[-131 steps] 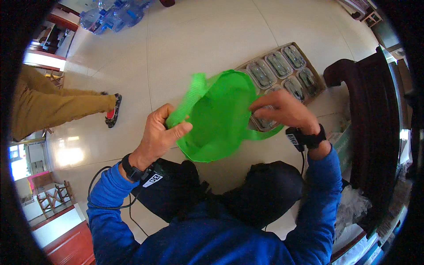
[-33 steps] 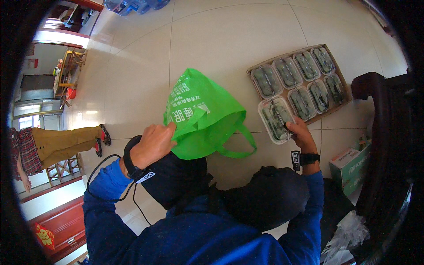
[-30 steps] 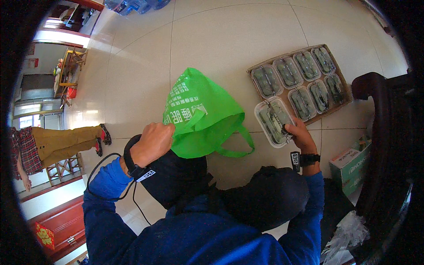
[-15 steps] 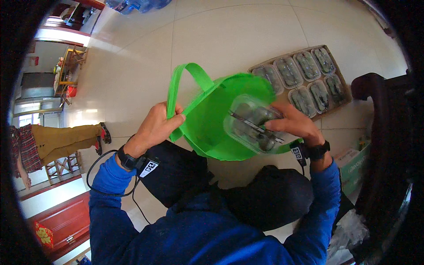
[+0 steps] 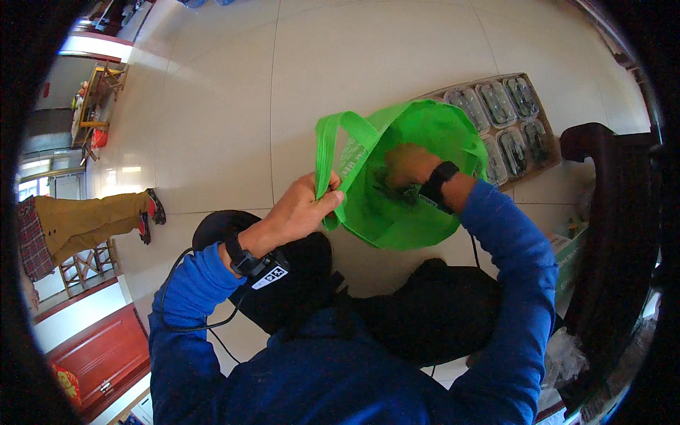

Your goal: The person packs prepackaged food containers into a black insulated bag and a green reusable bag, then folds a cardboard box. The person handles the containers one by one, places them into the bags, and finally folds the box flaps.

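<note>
A bright green cloth bag [image 5: 425, 230] hangs with its mouth toward me, in front of my knees. My left hand [image 5: 301, 209] is closed on the bag's left rim, beside its looped handle. Inside the bag is my right hand [image 5: 409, 166], deep past the wrist and smeared by motion, with its fingers hidden. Under it something dark shows, too blurred to name. Behind the bag, a shallow cardboard tray [image 5: 552, 152] lies on the floor with several lidded clear plastic boxes [image 5: 496, 103] of dark contents, partly covered by the bag.
Dark carved wooden furniture [image 5: 602, 212] stands close on my right, with a green carton [image 5: 570, 258] and crumpled clear plastic [image 5: 563, 358] beside it. A person in brown trousers [image 5: 92, 219] stands at the far left. Cables run from my wrist straps.
My right hand has carried a clear plastic box down into the bag, where the box no longer shows plainly. My left hand and the bag have shifted to the right.
</note>
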Demonstrator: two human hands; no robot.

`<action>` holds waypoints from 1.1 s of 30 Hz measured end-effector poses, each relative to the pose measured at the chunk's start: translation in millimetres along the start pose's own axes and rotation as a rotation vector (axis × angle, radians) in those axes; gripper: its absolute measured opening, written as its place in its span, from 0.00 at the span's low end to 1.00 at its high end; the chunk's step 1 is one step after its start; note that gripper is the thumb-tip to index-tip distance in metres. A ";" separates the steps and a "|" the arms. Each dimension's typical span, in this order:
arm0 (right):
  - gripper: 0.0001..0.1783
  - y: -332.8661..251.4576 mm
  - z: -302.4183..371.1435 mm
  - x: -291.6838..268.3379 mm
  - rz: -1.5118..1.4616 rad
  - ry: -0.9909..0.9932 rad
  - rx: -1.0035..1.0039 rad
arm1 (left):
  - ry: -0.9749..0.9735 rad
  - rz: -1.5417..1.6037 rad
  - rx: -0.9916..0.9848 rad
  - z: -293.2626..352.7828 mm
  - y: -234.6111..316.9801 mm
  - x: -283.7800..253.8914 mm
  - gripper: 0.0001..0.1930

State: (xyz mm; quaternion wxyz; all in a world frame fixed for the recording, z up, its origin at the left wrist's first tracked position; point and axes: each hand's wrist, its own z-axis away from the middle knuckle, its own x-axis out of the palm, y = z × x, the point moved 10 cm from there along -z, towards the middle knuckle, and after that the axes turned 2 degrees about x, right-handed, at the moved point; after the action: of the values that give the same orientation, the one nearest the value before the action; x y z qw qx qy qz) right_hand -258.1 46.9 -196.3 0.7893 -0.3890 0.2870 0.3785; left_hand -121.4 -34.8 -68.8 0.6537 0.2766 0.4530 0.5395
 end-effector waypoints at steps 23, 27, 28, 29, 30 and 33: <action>0.32 12.3 -41.3 100.1 -0.448 0.142 -0.182 | 0.035 0.096 -0.077 -8.7 -21.3 -18.9 0.08; 0.22 -6.3 39.5 -12.0 -0.641 0.207 -0.342 | 0.084 -0.017 -0.088 -14.0 -14.3 -26.4 0.08; 0.20 7.1 66.8 -30.0 -0.747 0.150 -0.272 | 0.106 -0.037 -0.055 -14.7 -9.7 -28.1 0.07; 0.18 14.1 99.9 -57.6 -0.876 0.191 -0.354 | 0.136 -0.044 -0.042 -16.4 -7.5 -30.1 0.07; 0.17 46.8 124.5 -73.6 -0.936 0.284 -0.196 | 0.150 -0.050 -0.015 -18.0 -4.3 -29.9 0.06; 0.16 161.9 186.6 -91.8 -1.279 0.844 0.016 | 0.196 -0.030 0.011 -21.7 -1.0 -30.0 0.06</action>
State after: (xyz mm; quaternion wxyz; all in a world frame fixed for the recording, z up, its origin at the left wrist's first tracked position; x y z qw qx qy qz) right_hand -411.8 234.2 -92.5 0.6809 -0.5853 0.2860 -0.3346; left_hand -140.5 -66.5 -70.3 0.6125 0.2191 0.5218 0.5518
